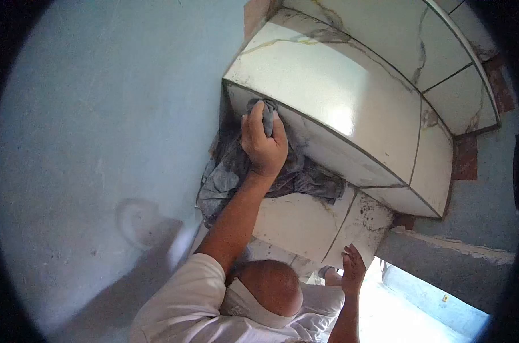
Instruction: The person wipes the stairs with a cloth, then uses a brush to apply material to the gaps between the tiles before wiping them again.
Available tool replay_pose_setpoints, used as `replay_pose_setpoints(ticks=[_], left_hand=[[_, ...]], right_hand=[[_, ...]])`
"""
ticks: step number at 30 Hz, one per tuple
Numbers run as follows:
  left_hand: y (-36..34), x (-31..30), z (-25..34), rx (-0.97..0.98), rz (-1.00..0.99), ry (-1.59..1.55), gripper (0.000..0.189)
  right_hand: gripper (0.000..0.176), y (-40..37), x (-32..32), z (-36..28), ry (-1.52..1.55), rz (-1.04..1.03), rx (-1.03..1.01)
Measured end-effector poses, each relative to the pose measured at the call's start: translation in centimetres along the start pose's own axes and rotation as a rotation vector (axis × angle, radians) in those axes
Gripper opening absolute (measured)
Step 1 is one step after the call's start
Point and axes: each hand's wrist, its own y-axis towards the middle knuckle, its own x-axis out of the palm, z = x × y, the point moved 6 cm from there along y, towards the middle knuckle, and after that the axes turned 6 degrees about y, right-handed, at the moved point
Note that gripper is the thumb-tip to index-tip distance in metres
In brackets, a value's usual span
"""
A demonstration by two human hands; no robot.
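Note:
My left hand (264, 140) is closed on a bunched grey rag (267, 117), pressing it against the upper riser of a white marbled tile step (328, 86), just under its edge. Below and around that wrist, a larger crumpled grey cloth (231, 177) lies on the tread of the lower step (296, 220). Lower right, my right hand (354, 266) is raised off the tiles with its fingers loosely extended and nothing visible in it. Dark smudges (376, 211) mark the tile and its joints near the right end of the lower step.
A blue-grey wall (99, 126) borders the steps on the left. More tiled steps (396, 34) curve upward at the upper right. A rough concrete ledge (448, 257) stands at the right, above a bright lower floor. My bent knee (274, 288) is close below the steps.

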Motion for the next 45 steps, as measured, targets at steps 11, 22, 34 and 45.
replay_pose_setpoints(ticks=[11,22,34,45], left_hand=[[1.1,0.0,-0.2,0.017,-0.140,-0.037,0.028],[-8.5,3.9,6.9,0.495,-0.283,-0.138,0.034],[-3.8,3.1,2.2,0.144,0.271,0.057,0.026],[-18.0,10.6,12.8,0.014,-1.422,-0.705,0.012]], right_hand=[[0.042,1.0,1.3,-0.1,-0.032,-0.030,-0.031],[0.043,1.0,2.6,-2.7,-0.081,-0.045,-0.038],[0.041,-0.8,-0.2,-1.0,-0.065,0.074,-0.010],[0.037,-2.7,-3.4,-2.6,-0.002,0.238,-0.113]])
